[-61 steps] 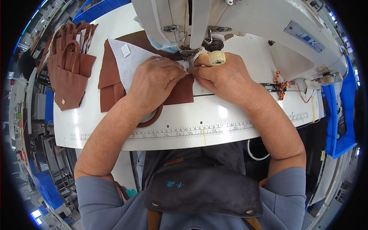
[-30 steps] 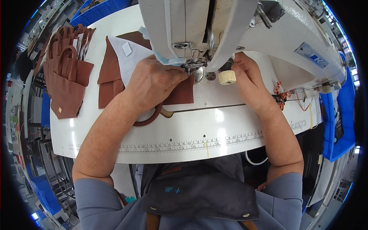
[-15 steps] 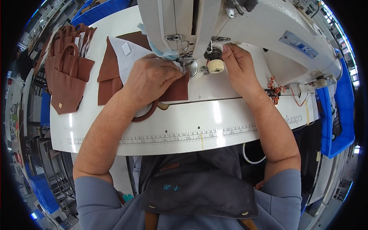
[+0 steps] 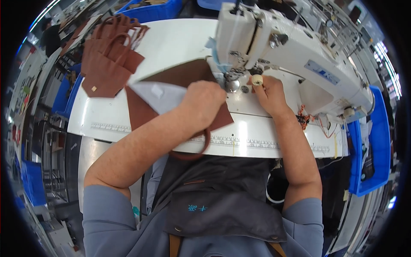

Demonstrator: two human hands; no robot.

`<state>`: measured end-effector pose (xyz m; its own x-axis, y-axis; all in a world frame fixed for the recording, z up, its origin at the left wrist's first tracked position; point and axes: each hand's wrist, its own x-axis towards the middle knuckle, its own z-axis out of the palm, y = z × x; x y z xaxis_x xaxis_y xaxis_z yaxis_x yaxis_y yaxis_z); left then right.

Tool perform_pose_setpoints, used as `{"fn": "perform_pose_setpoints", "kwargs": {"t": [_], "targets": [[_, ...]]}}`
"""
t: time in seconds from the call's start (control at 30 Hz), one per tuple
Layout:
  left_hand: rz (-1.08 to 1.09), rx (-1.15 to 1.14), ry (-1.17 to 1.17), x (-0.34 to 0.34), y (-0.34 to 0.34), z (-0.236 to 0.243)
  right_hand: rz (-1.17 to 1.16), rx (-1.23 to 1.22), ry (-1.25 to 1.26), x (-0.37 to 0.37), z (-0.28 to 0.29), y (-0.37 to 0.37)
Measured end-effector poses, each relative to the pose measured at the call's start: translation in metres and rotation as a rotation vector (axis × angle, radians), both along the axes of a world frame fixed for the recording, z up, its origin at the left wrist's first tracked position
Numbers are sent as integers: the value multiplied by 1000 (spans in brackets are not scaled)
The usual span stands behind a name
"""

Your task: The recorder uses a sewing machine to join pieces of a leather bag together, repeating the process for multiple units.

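Observation:
My left hand (image 4: 203, 103) is closed on a brown leather bag piece (image 4: 224, 118) and keeps it over the table, left of the presser foot (image 4: 233, 75). The piece has a white lining (image 4: 165, 95) with a small white patch, a darker brown panel (image 4: 192, 70) and a curved handle (image 4: 208, 141) that hangs past the table's front edge. My right hand (image 4: 273, 95) is at the cream knob (image 4: 257, 80) of the white sewing machine (image 4: 287, 47). Its fingers are bent in, and the knob partly hides their tips; whether they hold anything is unclear.
Several brown leather bag pieces with handles (image 4: 105, 75) lie stacked at the table's far left. A ruler scale (image 4: 261, 143) runs along the front edge. Orange thread (image 4: 304, 118) is bunched under the machine's right side. Blue bins stand at the right (image 4: 381, 141) and at the back (image 4: 150, 12).
My left hand has drawn the leather piece away from the presser foot, toward me, and its handle now passes the front edge. My right hand stays by the knob. The view has shifted.

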<state>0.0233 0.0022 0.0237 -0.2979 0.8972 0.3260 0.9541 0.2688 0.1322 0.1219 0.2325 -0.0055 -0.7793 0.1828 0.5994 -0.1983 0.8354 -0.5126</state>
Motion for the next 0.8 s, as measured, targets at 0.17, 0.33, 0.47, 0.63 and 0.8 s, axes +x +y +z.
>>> {"fn": "perform_pose_setpoints", "kwargs": {"t": [0.17, 0.33, 0.47, 0.63, 0.8], "targets": [[-74, -76, -322, 2, -40, 30, 4, 244, -167, 19, 16, -28], [56, 486, -1208, -49, -118, 34, 268, 37, -281, 37, 25, -57], [390, 882, -1442, -68, -164, -8, 547, -656, -396, 49, 22, -92], [676, 1084, -1542, -43, -177, -48, 380, -1186, -489, 41, 16, -121], [633, 1069, -1427, -7, -181, -33, 204, -1592, -533, 40, 28, -126]]}}
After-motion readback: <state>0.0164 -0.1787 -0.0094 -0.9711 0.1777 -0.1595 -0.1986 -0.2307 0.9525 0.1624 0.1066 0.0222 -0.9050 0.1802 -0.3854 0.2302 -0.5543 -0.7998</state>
